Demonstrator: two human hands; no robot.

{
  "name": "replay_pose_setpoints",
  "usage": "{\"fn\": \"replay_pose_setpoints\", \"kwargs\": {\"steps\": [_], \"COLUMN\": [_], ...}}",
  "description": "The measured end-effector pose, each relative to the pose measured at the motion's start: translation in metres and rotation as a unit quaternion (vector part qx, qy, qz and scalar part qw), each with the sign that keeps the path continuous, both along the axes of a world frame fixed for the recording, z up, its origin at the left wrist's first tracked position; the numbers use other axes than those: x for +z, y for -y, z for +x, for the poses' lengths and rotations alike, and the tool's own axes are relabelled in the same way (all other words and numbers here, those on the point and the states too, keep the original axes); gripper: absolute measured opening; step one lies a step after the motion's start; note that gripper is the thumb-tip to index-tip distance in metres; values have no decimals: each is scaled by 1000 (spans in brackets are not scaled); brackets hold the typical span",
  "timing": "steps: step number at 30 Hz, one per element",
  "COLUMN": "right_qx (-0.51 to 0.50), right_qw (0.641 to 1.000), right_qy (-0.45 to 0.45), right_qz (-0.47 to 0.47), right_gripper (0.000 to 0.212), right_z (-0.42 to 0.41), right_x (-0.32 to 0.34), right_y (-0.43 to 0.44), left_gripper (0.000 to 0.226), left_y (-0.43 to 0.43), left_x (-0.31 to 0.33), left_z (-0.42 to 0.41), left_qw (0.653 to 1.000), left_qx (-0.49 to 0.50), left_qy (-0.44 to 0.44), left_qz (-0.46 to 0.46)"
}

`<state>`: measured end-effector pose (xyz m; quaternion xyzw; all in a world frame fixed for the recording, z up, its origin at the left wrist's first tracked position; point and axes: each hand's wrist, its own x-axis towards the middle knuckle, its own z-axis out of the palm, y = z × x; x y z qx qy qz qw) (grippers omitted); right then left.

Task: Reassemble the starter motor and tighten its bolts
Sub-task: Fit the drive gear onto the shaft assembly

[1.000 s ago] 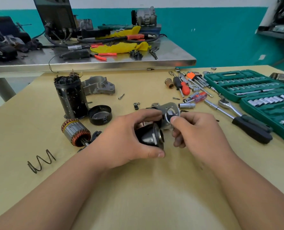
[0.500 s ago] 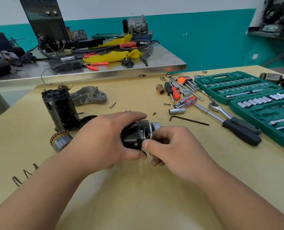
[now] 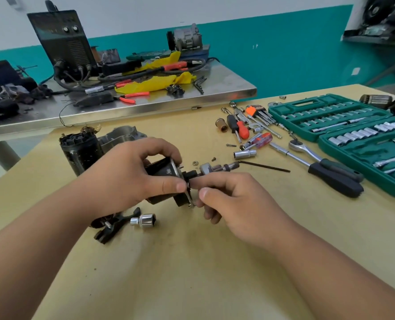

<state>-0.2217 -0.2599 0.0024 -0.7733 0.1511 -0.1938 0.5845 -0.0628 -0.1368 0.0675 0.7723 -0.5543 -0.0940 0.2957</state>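
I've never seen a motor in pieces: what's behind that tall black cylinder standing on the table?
A grey metal housing lies just behind the black cylinder, a little to its right. Only its top shows; the cylinder and the left hand cover the rest.

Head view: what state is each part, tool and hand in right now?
Left hand, grips the black housing.
Right hand, pinches the end plate on that housing.
Motor body, upright, top end uncovered.
Socket case, open.
Ratchet, lying flat, untouched.
Loose socket, on its side.
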Motion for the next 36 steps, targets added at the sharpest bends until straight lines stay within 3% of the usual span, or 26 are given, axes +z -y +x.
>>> {"fn": "replay_pose_setpoints", "kwargs": {"steps": [3, 5, 12, 19, 25, 36], "right_qx": [-15, -37, -30, -11, -21, 0], "right_qw": [999, 999, 981, 967, 954, 955], "right_qy": [11, 17, 1, 14, 62, 85], "right_qz": [-28, -31, -193, -253, -293, -284], "right_gripper": [30, 25, 20, 20, 20, 20], "right_z": [7, 13, 37, 52, 49, 45], "right_x": [-3, -5, 6, -1, 0, -2], "right_y": [-1, -1, 3, 8, 15, 22], "left_gripper": [43, 42, 37, 31, 75, 70], "left_y": [-7, -10, -15, -20, -19, -22], "left_x": [-8, -19, -61, -75, -80, -82], "left_z": [2, 1, -4, 5, 10, 9], "left_qw": [996, 986, 906, 894, 922, 940], "left_qx": [13, 32, 127, 129, 71, 49], "left_qy": [-85, -145, -334, -363, -311, -245], "left_qz": [-33, -77, -229, -230, -219, -231]}}
